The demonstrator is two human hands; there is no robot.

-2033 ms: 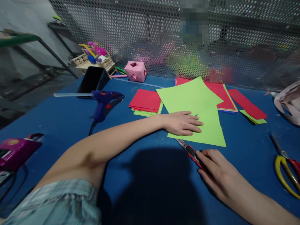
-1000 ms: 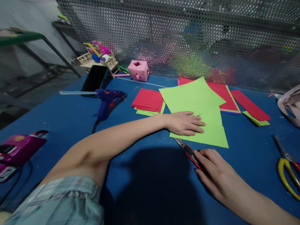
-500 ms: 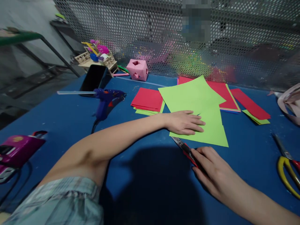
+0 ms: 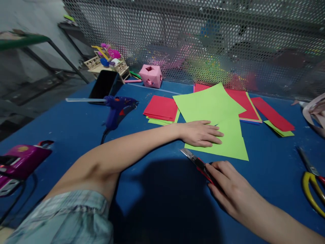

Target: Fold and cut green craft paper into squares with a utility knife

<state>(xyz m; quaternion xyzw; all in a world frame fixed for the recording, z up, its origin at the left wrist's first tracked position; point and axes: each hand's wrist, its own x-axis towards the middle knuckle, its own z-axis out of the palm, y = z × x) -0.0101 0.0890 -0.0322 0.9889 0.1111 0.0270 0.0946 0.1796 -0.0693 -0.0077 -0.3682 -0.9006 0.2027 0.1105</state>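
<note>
My left hand [image 4: 200,134] lies flat with fingers spread on the lime-green paper [image 4: 208,103], pressing it to the blue table. A slit shows in the paper just above the fingers, and its lower part extends toward me. My right hand [image 4: 227,184] is closed around a red and black utility knife [image 4: 201,165]. The knife's blade is out and points up and left, a little below the paper's lower left corner and apart from it. Left of the green paper sits a stack of red paper squares [image 4: 161,107] with green squares under it.
A blue glue gun [image 4: 114,110] and a phone [image 4: 104,86] lie on the left, with a purple power adapter [image 4: 22,162] nearer. A pink paper cube [image 4: 151,76] stands by the perforated metal panel [image 4: 172,34]. Scissors [image 4: 311,179] and red paper strips [image 4: 274,115] lie right.
The knife's tip has moved slightly left, away from the green paper's lower edge. My left hand stays flat on the paper. The whole view has shifted slightly.
</note>
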